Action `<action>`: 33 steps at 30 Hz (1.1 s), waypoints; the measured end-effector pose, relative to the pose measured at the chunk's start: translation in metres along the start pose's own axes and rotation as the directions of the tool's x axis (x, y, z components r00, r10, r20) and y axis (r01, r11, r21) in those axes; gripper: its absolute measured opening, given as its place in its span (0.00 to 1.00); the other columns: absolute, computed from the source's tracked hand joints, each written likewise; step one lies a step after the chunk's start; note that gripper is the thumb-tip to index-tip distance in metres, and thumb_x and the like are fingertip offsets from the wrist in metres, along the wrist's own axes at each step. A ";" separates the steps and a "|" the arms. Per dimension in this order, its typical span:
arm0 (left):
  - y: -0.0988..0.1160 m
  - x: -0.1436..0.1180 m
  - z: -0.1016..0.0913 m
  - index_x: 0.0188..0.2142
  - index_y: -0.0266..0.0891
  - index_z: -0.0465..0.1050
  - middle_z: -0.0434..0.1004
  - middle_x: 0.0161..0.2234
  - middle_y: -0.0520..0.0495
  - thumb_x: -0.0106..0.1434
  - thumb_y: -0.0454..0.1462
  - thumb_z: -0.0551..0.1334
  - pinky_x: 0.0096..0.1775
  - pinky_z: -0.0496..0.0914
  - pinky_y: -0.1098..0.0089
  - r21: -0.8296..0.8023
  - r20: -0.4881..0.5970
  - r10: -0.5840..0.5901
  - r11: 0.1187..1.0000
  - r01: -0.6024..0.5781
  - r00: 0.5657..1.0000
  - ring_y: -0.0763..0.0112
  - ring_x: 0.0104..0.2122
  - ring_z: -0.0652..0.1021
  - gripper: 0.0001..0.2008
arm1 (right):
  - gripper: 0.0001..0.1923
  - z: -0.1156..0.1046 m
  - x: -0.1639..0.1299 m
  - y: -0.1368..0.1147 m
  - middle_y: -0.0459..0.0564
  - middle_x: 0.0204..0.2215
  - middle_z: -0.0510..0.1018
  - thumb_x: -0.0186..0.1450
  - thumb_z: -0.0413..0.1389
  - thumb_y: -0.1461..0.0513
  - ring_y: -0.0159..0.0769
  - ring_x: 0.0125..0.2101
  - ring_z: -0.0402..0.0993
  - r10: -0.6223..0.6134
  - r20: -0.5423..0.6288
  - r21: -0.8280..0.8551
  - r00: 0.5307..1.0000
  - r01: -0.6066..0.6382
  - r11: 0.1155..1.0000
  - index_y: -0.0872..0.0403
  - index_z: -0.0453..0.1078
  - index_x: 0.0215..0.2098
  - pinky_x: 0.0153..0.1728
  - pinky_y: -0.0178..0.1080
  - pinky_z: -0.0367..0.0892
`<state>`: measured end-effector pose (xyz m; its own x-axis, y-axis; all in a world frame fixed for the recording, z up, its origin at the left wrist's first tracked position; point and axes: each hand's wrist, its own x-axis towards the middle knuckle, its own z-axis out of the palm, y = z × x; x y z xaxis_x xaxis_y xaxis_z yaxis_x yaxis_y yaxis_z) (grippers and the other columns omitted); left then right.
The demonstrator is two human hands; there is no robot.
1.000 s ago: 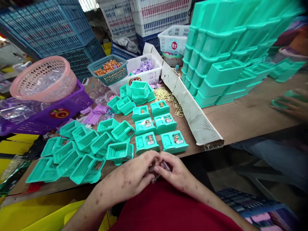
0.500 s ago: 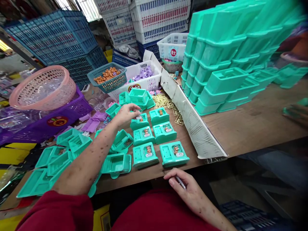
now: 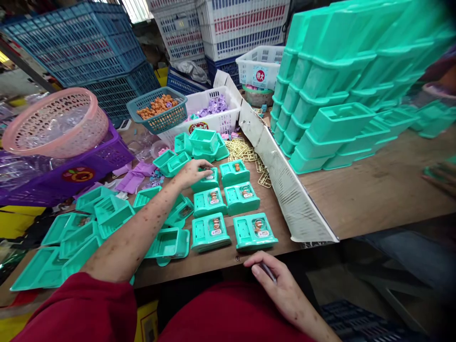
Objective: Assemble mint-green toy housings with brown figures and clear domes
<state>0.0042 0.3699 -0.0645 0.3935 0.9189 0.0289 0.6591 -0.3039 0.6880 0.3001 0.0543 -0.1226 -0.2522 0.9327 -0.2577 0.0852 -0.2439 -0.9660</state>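
Far left of the fingers sits a pink basket (image 3: 53, 121) on top of a purple crate (image 3: 74, 173). Below it, a bunch of empty green trays (image 3: 89, 223) lie open side up on the wood table (image 3: 374, 190), left of the L arm.

L hand (image 3: 190, 172) is stretched out over the table. Its fingers (image 3: 204, 167) are bent down & rest on top of a green tray (image 3: 205, 179), the far one in the left row. Fingers are close together, narrow, pressing on a small clear thing at the tray top. Can't tell what that bit is, it's too small.

Just past the fingers sits a pile of more green trays (image 3: 204, 142). Behind that, a blue-green basket (image 3: 158, 110) w/ orange bits & a white basket (image 3: 213, 114) w/ purple bits.

Near side of the fingers, 2 rows of filled trays (image 3: 228, 213) stand neat, each w/ a little brown toy under a clear dome. Right of the fingers lie gold clips (image 3: 245, 152).

R hand (image 3: 274, 282) rests at the table edge, well apart from the L hand. Its thumb & fingers are pinched shut on a thin clear piece (image 3: 267, 271).

Right of both hands, a long cardboard strip (image 3: 285, 190) stands on edge. Past it, tall stacks of green trays (image 3: 338, 85). Far right, another person's hand (image 3: 440, 173), blurry.
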 end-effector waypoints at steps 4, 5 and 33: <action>0.000 -0.001 0.003 0.50 0.41 0.86 0.82 0.55 0.39 0.63 0.49 0.69 0.62 0.72 0.53 0.080 0.013 0.083 0.993 -0.084 0.996 0.51 0.58 0.79 0.21 | 0.23 -0.001 0.001 0.003 0.49 0.39 0.81 0.76 0.57 0.41 0.41 0.38 0.75 -0.018 -0.018 0.005 1.000 0.018 1.000 0.50 0.81 0.45 0.43 0.42 0.69; 0.000 -0.001 0.004 0.51 0.40 0.86 0.82 0.55 0.38 0.64 0.49 0.68 0.63 0.72 0.53 0.092 0.026 0.100 0.990 -0.102 0.995 0.52 0.58 0.79 0.21 | 0.23 -0.001 0.001 0.004 0.49 0.39 0.82 0.76 0.57 0.41 0.42 0.39 0.76 -0.023 -0.020 0.013 1.000 0.023 1.000 0.50 0.82 0.45 0.44 0.42 0.69; 0.057 -0.025 -0.020 0.56 0.38 0.83 0.74 0.68 0.33 0.66 0.50 0.69 0.73 0.61 0.48 0.239 0.102 0.199 0.946 -0.218 0.975 0.44 0.70 0.71 0.25 | 0.22 0.019 -0.024 0.000 0.39 0.27 0.57 0.70 0.61 0.41 0.30 0.24 0.50 -0.015 -0.002 0.615 1.000 0.013 0.788 0.49 0.76 0.45 0.30 0.39 0.55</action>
<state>0.0194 0.3341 -0.0115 0.5799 0.8096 0.0911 0.6912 -0.5481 0.4711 0.2879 0.0265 -0.1167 -0.2519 0.9367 -0.2431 -0.5293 -0.3436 -0.7757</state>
